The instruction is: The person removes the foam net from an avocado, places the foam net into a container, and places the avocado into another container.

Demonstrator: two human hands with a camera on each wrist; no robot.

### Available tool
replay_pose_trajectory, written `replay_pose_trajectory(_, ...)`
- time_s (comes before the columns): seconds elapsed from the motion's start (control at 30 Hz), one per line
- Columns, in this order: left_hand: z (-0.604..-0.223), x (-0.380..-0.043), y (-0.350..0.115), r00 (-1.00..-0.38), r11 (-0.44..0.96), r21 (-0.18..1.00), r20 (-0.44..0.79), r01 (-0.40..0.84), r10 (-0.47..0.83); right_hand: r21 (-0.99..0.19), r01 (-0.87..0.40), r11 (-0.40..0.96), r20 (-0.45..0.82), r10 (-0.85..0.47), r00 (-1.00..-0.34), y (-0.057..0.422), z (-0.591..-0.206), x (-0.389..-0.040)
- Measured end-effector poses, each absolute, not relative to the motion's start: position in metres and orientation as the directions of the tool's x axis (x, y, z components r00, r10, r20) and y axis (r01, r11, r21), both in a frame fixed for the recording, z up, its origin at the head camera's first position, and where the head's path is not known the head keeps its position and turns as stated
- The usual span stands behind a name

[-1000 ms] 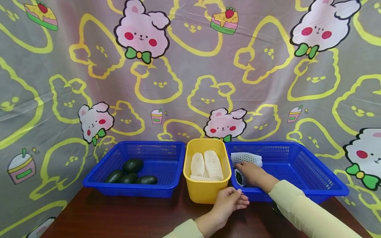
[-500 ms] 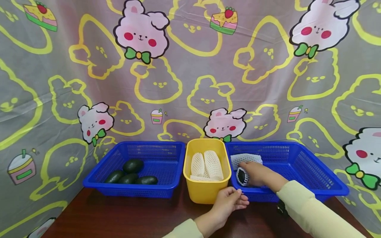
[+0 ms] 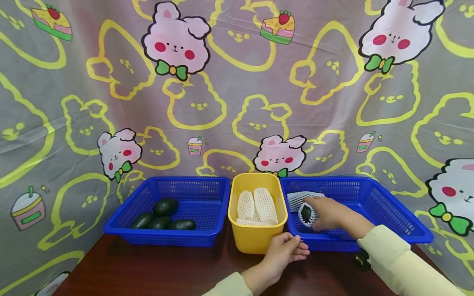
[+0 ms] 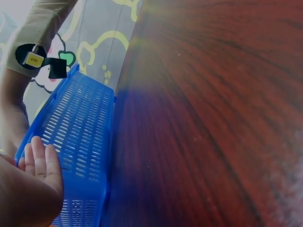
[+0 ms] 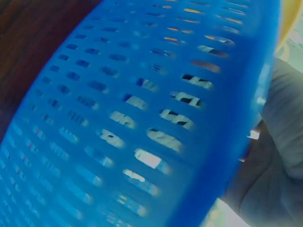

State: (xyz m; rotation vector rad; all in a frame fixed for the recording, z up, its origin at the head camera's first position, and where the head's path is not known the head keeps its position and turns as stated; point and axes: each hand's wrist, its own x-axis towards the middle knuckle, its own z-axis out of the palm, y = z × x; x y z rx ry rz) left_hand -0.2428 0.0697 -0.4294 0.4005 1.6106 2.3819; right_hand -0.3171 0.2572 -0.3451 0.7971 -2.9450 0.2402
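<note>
Fruit [image 3: 306, 214], dk green, sits inside a white foam net [image 3: 314, 215] at the near-L part of the R blue basket [image 3: 389, 205], its bare end facing the yellow bin side. R hand [image 3: 327, 211] has hold of it: thumb on the near side, fingers bent over the top, grip closed down to the fruit's width. R forearm comes in over the basket's front rim, cream sleeve [image 3: 400, 257] pushed back, w/ a small black device [image 3: 362, 260] strapped under the wrist. Just behind the hand, along the back-L of the same basket, lies another white net roll [image 3: 295, 201]. R wrist cam is mostly slotted basket wall & blurry, so can't tell if the fruit is clear of the basket floor or touching it.

L hand [image 3: 283, 255] holds nothing: palm turned up, fingers loosely bent & together, just in front of the yellow bin [image 3: 255, 238] and by the R basket's near-L corner. L wrist cam shows the same relaxed fingers [image 4: 41, 163] next to the slotted basket side.

Yellow bin stands btwn the 2 baskets, w/ several off-white net sleeves [image 3: 264, 205] inside, some upright, one lying across the front. L blue basket [image 3: 166, 238] has 4 bare dk green fruits [image 3: 165, 206] grouped toward its L side. All 3 containers are on a reddish-brown wood table [image 3: 148, 271]; bg is a grey cloth [image 3: 229, 98] w/ bunny heads, cake slices, cups & yellow outlines.
</note>
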Motion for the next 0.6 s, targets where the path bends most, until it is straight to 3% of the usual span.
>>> replay_pose_trajectory(0.6,-0.422,-0.239,0.059,-0.914,-0.290,0.955,0.062,-0.062,0.400,-0.134,-0.501,0.855,0.275,-0.453,-0.848,0.257,-0.313,-0.290)
